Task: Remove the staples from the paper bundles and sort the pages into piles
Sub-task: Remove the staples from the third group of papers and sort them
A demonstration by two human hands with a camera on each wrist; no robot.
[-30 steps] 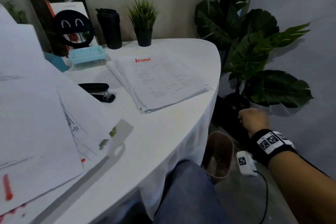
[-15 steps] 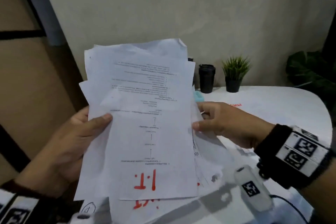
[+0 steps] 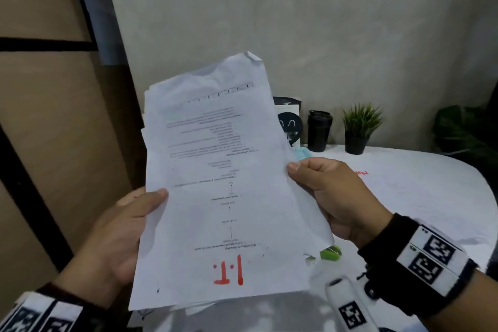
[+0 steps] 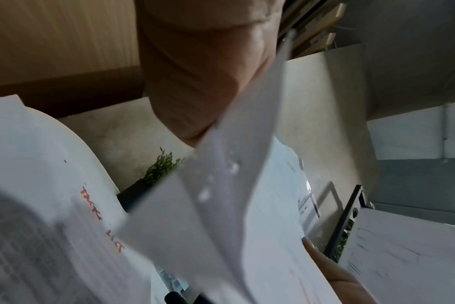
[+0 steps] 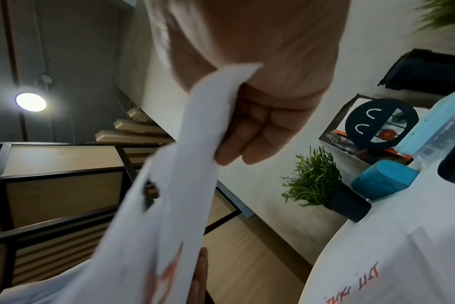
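Both your hands, left hand (image 3: pixel 113 240) and right hand (image 3: pixel 331 197), pinch the loose white "I.T." paper stack (image 3: pixel 223 197). Fingers clamped on edges. Uneven pull could fan or drop pages.

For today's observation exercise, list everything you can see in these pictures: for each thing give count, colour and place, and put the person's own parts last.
Paper bundle: one, white, red "I.T." on the top page, held up in both hands.
Table: one, white, right of the bundle.
Green object: one, on the table by the bundle's lower right corner; kind unclear.
Tumbler: one, black, back of table.
Potted plant: one, green in black pot, right of the tumbler.
Smiley picture: one, black face, behind the bundle.
Blue box: one, beside the plant.
Left hand: grips the bundle's left edge.
Right hand: pinches the right edge.
Wristbands: black, white markers.
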